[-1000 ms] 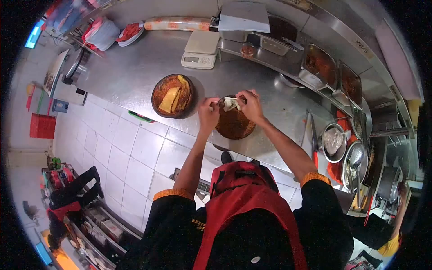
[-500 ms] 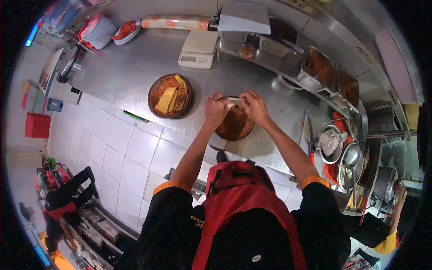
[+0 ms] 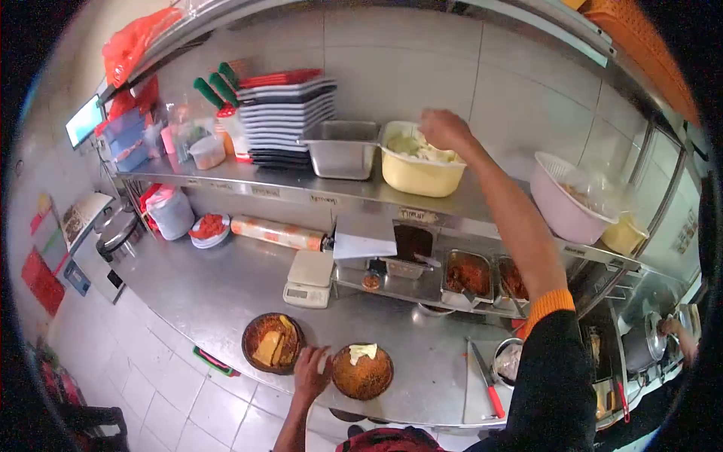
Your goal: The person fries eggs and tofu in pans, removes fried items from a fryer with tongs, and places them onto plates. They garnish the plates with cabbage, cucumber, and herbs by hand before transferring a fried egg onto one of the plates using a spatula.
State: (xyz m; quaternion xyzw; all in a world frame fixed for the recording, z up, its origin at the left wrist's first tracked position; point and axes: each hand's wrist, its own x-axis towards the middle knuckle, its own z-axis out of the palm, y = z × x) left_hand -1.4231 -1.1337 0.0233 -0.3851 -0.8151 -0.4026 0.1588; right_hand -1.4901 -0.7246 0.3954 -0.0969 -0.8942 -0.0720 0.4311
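Note:
My right hand is raised to the upper shelf, with its fingers down in a yellow tub of pale shredded vegetable; whether they hold any is hidden. My left hand rests on the steel counter beside a dark round bowl of orange-brown food with a small pale heap on top. Left of that hand stands a second bowl with yellow slices.
A white scale and a foil roll lie further back. Steel pans of red sauce sit under the shelf. A red-handled knife lies at the right. Stacked trays, a steel pan and a pink colander line the shelf.
The view has swung up from the counter to the shelf. My right hand left the bowl and rose to the yellow tub. My left hand dropped to the counter beside the bowl.

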